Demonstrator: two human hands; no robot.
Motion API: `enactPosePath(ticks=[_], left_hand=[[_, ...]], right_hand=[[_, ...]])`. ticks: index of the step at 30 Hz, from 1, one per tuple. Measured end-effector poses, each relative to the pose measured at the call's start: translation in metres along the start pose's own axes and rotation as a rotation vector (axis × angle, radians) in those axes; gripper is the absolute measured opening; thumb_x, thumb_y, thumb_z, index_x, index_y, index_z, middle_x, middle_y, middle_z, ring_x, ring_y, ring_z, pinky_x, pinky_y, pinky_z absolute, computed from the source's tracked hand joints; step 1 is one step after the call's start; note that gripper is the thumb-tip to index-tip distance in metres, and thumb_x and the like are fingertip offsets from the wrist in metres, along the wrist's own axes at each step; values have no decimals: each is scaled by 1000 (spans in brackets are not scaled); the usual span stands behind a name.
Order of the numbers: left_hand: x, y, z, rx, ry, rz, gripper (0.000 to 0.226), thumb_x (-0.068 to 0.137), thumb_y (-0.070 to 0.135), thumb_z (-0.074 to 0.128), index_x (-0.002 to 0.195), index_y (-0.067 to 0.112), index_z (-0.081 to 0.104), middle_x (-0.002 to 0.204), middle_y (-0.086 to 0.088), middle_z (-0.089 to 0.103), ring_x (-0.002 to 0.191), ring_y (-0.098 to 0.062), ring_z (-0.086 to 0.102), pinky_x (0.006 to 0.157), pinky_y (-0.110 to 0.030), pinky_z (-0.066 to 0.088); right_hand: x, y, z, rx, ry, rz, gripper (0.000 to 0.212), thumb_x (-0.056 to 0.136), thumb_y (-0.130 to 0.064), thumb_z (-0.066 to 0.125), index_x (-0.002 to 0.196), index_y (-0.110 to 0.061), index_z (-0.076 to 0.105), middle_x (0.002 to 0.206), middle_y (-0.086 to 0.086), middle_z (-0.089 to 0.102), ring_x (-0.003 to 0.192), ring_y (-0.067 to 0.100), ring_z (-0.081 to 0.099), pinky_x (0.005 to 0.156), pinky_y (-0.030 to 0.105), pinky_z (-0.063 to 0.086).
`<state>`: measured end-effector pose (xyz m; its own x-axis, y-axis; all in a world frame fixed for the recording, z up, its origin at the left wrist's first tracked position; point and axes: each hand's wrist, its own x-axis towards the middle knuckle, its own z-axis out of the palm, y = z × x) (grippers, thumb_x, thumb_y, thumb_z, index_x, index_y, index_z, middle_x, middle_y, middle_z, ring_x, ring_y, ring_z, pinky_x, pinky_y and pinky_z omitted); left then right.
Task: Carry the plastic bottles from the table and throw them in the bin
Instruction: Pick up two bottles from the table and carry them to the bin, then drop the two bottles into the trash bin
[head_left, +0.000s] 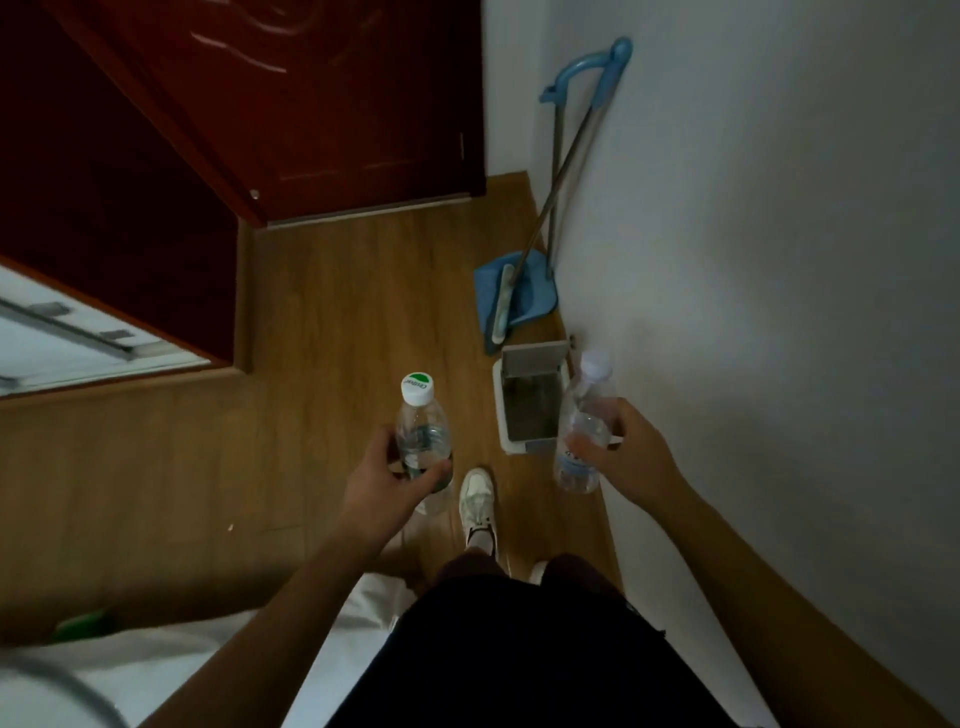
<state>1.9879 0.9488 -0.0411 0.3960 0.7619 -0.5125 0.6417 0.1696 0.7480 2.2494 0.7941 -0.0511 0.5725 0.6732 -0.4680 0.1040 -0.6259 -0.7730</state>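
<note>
My left hand (387, 475) grips a clear plastic bottle (422, 431) with a white and green cap, held upright above the wooden floor. My right hand (623, 449) grips a second clear bottle (584, 415) with a pale cap, tilted slightly left. A small white bin (501, 410) with its lid raised stands on the floor against the right wall, just ahead of and between the two bottles. The right bottle overlaps the bin's right edge. The bin's inside looks dark.
A blue dustpan (519, 291) and a broom (561, 171) lean on the white wall (779, 260) behind the bin. A dark red door (337, 104) closes the far end. My shoe (479, 501) is on the floor below the bin. White bedding (156, 665) lies at lower left.
</note>
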Motion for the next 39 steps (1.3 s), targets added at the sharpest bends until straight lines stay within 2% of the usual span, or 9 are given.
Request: enactPosePath(ticks=[4,7,11,20,25,28,31,34,39], left_hand=[[63,16,6,57,-159,13,62,75,35,86,127,24,55,118,9,68,100,-2,66,81,-23,56],[101,25,14,151,-237,63,60,72,40,87,121,24,57,112,11,69,98,-4,68,80,-23,57],[139,35,30,220,-314,80,57,71,45,87,117,27,58,111,14,69,98,-2,66,80,-25,55],[223,-35,116,254,-264,87,71,68,48,88,128,30,55,120,14,63,106,1,61,89,-31,56],[271,-100,182,140,-216,53,65,68,48,88,120,43,49,116,20,64,106,1,63,86,-26,56],[291,-135,216,96,-202,76,64,70,39,87,118,48,45,116,21,63,108,0,63,87,-24,55],[306,-159,242,78,-209,107,65,73,33,87,123,41,47,118,20,62,112,-1,62,90,-21,53],[316,-175,261,135,-236,119,67,75,29,87,130,32,48,114,24,57,109,0,59,88,-13,51],[329,-193,276,237,-249,128,70,75,27,86,133,27,49,126,10,62,120,-10,60,96,-31,56]], right_hand=[[31,0,9,-4,46,49,45,83,-39,76,120,-25,54,106,-8,63,96,9,63,85,29,55],[51,6,14,21,83,98,44,81,-41,76,116,-25,54,106,-9,64,97,9,65,86,34,58],[77,14,21,43,114,118,62,73,-53,77,117,-19,50,104,-10,61,93,5,65,84,35,60],[163,97,58,55,123,190,47,77,-41,79,111,-30,49,104,-15,58,95,2,60,83,27,55],[221,170,95,121,183,187,63,68,-60,78,117,-27,54,114,-7,61,99,5,62,81,20,51],[246,219,120,101,205,158,58,73,-41,82,119,-22,53,117,-4,59,99,2,60,79,17,49],[260,256,139,114,194,159,58,72,-39,81,120,-21,53,115,-3,61,99,7,63,75,15,47],[267,276,149,183,227,159,60,71,-42,79,122,-24,53,114,-3,64,103,11,65,82,26,54],[281,289,155,171,317,120,50,74,-30,82,115,-29,53,112,-13,64,103,3,64,86,30,59]])
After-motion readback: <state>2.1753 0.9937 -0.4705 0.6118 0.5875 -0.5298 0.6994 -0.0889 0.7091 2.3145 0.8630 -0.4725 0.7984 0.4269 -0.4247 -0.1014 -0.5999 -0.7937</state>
